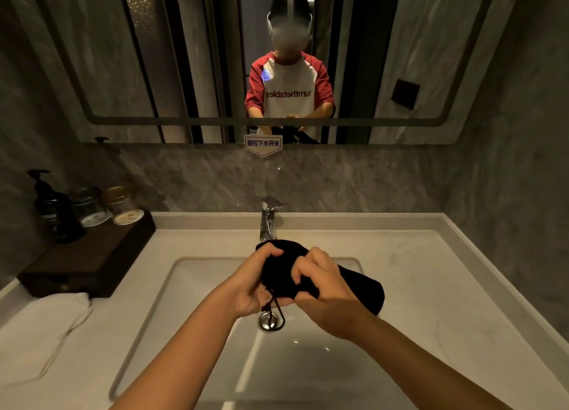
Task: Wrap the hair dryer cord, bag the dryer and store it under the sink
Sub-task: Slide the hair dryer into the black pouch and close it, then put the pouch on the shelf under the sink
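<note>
From the head camera, both hands hold a black drawstring bag (354, 283) above the sink (191, 274). The left hand (255, 283) is closed on the bag's gathered mouth, which sits between its fingers and palm. The right hand (320, 289), just beside it, pinches the cloth, and the bag's bulging body stretches away to that hand's right. A black drawstring (275, 312) loops down below the left hand, over the drain (264, 322). Beyond the hands stands the faucet (269, 218).

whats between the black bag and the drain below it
In the head view, only the drawstring loop hangs down from the black bag in front of the drain; otherwise that stretch is bare above the sink basin.
</note>
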